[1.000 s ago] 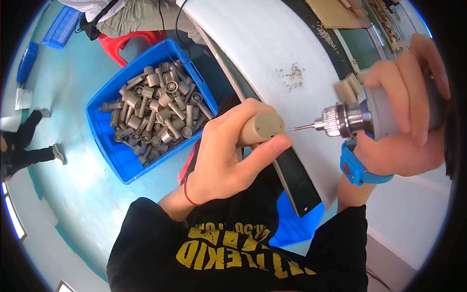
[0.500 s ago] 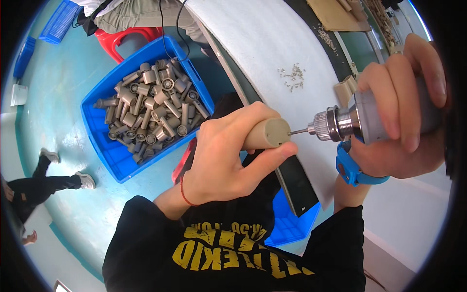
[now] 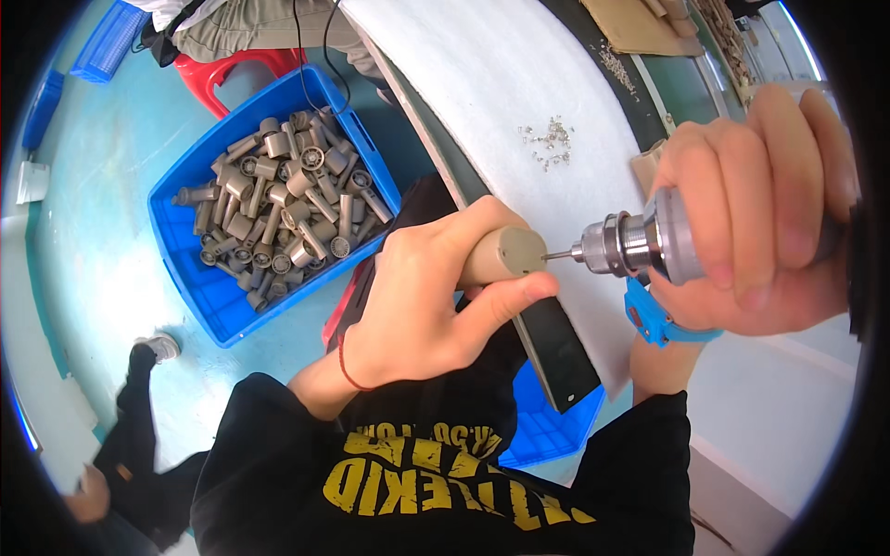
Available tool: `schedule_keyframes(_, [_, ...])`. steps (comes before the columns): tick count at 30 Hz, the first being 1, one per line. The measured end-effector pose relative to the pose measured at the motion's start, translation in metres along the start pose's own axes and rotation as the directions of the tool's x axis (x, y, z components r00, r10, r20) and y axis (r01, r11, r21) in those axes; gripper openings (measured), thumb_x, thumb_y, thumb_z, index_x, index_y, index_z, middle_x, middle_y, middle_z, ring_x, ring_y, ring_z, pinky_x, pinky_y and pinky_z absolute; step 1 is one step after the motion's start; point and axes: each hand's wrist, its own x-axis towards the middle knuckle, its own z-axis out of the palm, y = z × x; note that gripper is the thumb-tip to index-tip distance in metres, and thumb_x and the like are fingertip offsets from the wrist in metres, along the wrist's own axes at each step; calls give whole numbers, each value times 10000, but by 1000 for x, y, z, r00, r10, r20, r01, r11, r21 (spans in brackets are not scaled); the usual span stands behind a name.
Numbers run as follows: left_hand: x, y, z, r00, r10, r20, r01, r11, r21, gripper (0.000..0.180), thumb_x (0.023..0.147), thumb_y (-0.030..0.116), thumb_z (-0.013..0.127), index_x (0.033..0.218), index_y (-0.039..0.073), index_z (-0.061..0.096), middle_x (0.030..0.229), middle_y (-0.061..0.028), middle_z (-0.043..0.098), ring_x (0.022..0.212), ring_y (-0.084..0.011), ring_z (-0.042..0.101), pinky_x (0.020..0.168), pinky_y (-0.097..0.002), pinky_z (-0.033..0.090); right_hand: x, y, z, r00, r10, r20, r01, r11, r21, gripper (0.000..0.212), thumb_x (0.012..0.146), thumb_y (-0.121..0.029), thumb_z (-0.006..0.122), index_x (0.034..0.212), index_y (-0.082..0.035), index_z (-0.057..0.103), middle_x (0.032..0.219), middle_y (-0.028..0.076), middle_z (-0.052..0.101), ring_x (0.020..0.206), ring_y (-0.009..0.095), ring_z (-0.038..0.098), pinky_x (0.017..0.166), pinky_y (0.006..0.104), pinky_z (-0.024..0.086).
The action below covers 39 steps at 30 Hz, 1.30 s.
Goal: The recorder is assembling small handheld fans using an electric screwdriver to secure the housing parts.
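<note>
My left hand point(image 3: 417, 301) is closed around a tan plastic cylindrical part point(image 3: 496, 258), its round end turned to the right. Small holes show in that end face. In my right hand point(image 3: 746, 199) is a grey and silver electric screwdriver point(image 3: 640, 243), held level with the fingers wrapped over its body. The thin bit points left and its tip meets the right side of the part's end face. Whether a screw sits under the tip is too small to tell. Beyond the hands, a scatter of small screws point(image 3: 552, 139) lies on the white padded work surface point(image 3: 482, 74).
A blue crate point(image 3: 199, 296) full of similar tan parts point(image 3: 278, 199) stands to the left. Behind it are a red stool point(image 3: 209, 79) and a seated person. Another person walks at the lower left. More screws point(image 3: 616, 69) and cardboard point(image 3: 640, 23) lie at the far right.
The right hand and screwdriver have shifted slightly left and the bit has moved lower on the end face. The left hand keeps its hold. The walking person at left has moved nearer.
</note>
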Motion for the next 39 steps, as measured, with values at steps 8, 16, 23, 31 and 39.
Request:
schedule_keyframes(8, [-9, -24, -8, 968, -236, -89, 224, 965, -135, 304, 865, 309, 618, 856, 10, 565, 681, -17, 556, 590, -64, 498, 550, -200, 386, -11, 9, -41, 949, -182, -259, 32, 869, -494, 261, 915, -243, 433, 1029, -33, 539, 924, 85, 545, 468, 76, 378, 534, 231, 331])
schedule_keyframes(16, [-1, -25, -4, 960, -277, -36, 269, 952, -145, 246, 862, 256, 629, 855, 18, 569, 689, -7, 563, 584, -53, 507, 552, -195, 400, -6, 26, -52, 925, -244, -291, 25, 805, -593, 268, 911, -258, 441, 1014, -39, 557, 951, 111, 585, 476, 68, 367, 511, 234, 313])
schedule_keyframes(23, [2, -25, 2, 961, -256, -103, 244, 963, -115, 161, 783, 120, 719, 831, 36, 590, 729, 0, 603, 628, -39, 525, 571, -193, 413, -6, 24, -46, 920, -227, -318, -20, 785, -619, 246, 909, -253, 452, 997, -44, 550, 863, 72, 548, 465, 66, 357, 491, 233, 303])
schedule_keyframes(31, [18, -7, 16, 973, -192, -126, 169, 970, -175, 184, 781, 106, 715, 945, 50, 653, 724, 21, 608, 654, -41, 546, 602, -192, 435, -6, 11, -37, 938, -170, -304, -14, 853, -522, 237, 883, -287, 495, 896, -52, 518, 737, 88, 526, 448, 86, 413, 470, 253, 341])
schedule_keyframes(39, [28, -5, 20, 954, -295, -60, 279, 942, -186, 237, 797, 89, 679, 1024, 33, 645, 723, 25, 600, 639, -31, 531, 600, -187, 434, -11, 8, -44, 900, -241, -363, -42, 782, -622, 210, 860, -240, 527, 896, -33, 523, 771, 107, 552, 452, 89, 417, 466, 248, 344])
